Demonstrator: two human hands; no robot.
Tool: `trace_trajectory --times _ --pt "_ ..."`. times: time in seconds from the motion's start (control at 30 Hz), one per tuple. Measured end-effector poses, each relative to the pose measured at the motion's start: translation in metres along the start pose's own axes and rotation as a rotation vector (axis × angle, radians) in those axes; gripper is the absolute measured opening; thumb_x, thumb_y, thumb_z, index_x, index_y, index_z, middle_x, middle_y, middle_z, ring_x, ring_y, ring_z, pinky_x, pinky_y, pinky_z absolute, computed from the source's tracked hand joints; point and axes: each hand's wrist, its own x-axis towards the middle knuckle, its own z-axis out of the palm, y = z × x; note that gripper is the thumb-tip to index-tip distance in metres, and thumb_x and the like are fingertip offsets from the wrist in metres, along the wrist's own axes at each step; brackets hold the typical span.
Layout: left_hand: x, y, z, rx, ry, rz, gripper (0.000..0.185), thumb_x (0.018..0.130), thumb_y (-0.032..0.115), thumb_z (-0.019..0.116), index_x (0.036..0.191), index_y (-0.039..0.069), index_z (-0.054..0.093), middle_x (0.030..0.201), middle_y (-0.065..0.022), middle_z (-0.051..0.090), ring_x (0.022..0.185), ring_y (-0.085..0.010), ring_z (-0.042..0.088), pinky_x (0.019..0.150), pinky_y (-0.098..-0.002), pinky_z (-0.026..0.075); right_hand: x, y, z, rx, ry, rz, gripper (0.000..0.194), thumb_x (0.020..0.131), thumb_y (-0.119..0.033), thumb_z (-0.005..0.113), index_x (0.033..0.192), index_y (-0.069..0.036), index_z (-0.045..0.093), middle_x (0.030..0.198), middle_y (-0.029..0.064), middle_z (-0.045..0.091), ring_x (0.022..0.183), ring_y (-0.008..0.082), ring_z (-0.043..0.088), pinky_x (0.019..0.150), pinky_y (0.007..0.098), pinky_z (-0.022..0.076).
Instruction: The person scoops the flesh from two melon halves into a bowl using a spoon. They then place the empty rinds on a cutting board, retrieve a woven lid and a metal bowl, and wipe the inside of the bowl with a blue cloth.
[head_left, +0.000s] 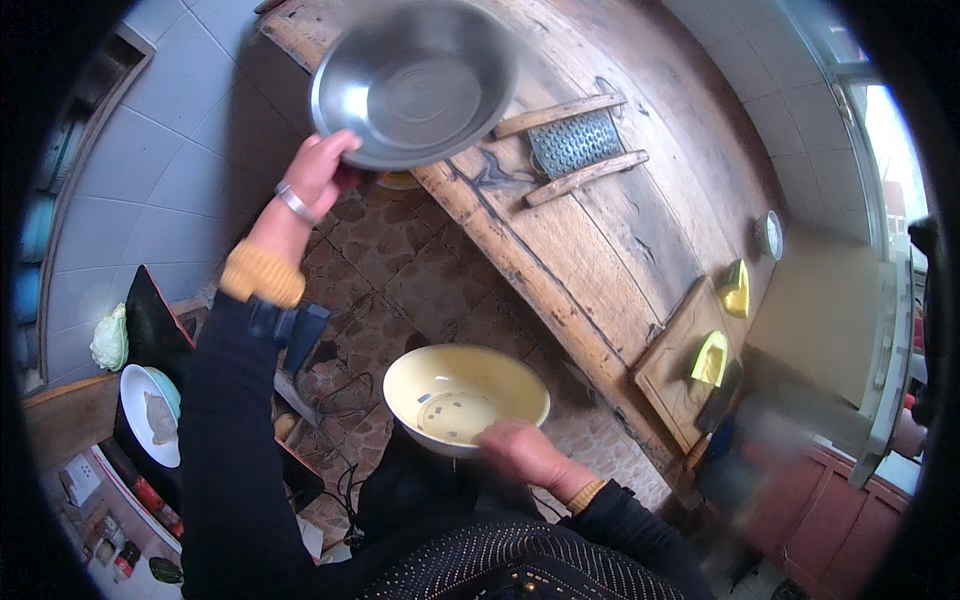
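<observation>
My left hand (322, 176) grips the near rim of a wide stainless steel basin (424, 101), tilted over the left end of a wooden table (600, 247). Its inside looks bare and shiny. Lower down, my right hand (525, 452) has hold of the rim of a cream enamel basin (472, 375) in front of my body; the fingers are blurred. Several small grey marks show on its bottom; chips or residue, I cannot tell. On the table right of the steel basin lies a metal grater (576, 142) with two wooden side rails.
A cutting board (664, 375) at the table's right end holds a cut squash piece (709, 358) and a cleaver (721, 397). Another squash piece (737, 291) and a small bowl (769, 235) are beyond. To the left are a cabbage (110, 337) and a white bowl (142, 409).
</observation>
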Motion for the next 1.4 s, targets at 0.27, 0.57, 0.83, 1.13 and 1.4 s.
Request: trace_trajectory --times 0.27,0.57,0.83,1.13,1.4 --pt "-0.178 -0.024 -0.134 0.036 0.047 -0.198 0.049 0.084 0.017 0.063 0.128 -0.003 0.053 0.117 -0.0106 0.063 0.111 -0.0205 0.06 0.1 -0.0345 0.045 -0.005 0.034 0.013 -0.099 -0.09 0.026 0.021 0.081 -0.011 0.062 0.101 -0.008 0.066 0.092 0.0118 0.066 0.092 0.0331 0.063 0.081 0.0435 0.051" --pt "-0.152 -0.152 -0.064 0.118 -0.158 -0.428 0.048 0.089 0.014 0.065 0.131 -0.002 0.051 0.122 -0.0086 0.062 0.109 -0.0172 0.059 0.095 -0.033 0.048 -0.017 0.068 0.023 -0.111 -0.094 0.06 0.02 0.081 -0.012 0.061 0.101 -0.009 0.067 0.094 0.0123 0.067 0.094 0.0336 0.064 0.083 0.0444 0.0507" --pt "-0.043 -0.248 0.084 0.076 -0.209 -0.034 0.041 0.089 0.023 0.065 0.124 0.002 0.059 0.105 -0.0036 0.067 0.089 -0.013 0.06 0.079 -0.0299 0.05 -0.044 0.087 0.033 -0.004 0.0 0.227 0.02 0.083 -0.014 0.062 0.102 -0.007 0.066 0.097 0.016 0.066 0.097 0.0365 0.063 0.084 0.0462 0.0502" --pt "-0.018 -0.332 0.129 0.208 -0.146 -0.137 0.034 0.088 0.014 0.066 0.119 0.003 0.058 0.099 -0.0088 0.069 0.085 -0.0227 0.065 0.075 -0.0336 0.052 -0.069 0.103 0.051 0.062 0.192 0.308 0.024 0.081 -0.011 0.067 0.104 -0.006 0.064 0.094 0.0154 0.065 0.092 0.0367 0.063 0.081 0.0455 0.0513" --pt "-0.027 -0.354 0.135 0.326 -0.136 -0.072 0.031 0.088 0.011 0.065 0.117 0.003 0.058 0.097 -0.0109 0.069 0.085 -0.0254 0.066 0.074 -0.0346 0.053 -0.073 0.11 0.061 0.09 0.284 0.364 0.02 0.082 -0.011 0.065 0.101 -0.007 0.064 0.096 0.0156 0.067 0.092 0.0372 0.063 0.081 0.0462 0.0517"
